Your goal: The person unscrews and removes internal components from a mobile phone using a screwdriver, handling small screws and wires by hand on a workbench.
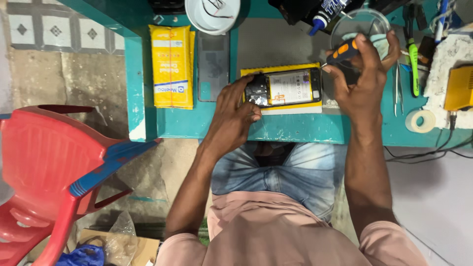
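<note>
We see an opened black smartphone with its back cover off (288,87), lying flat on a yellow rectangular box (281,106) near the front edge of the teal-painted bench (295,129). Its bared boards and pale battery look thin, rigid and fragile to us, best gripped by the frame edges rather than the exposed parts. Our left hand (235,112) comes in from seven o'clock, its fingers (246,83) closed around the phone's left end, pinning it down. At two o'clock from the phone, our right hand (362,79) has its fingers wrapped tight on a small orange-and-black precision screwdriver (342,52), whose tip hovers just off the phone's upper right corner. At nine o'clock lies a grey phone back cover (213,66), then a yellow padded packet (172,66). Beyond the right hand sits a clear round plastic dish (357,22); steel tweezers (397,81) and a roll of tape (420,120) lie at three o'clock.
</note>
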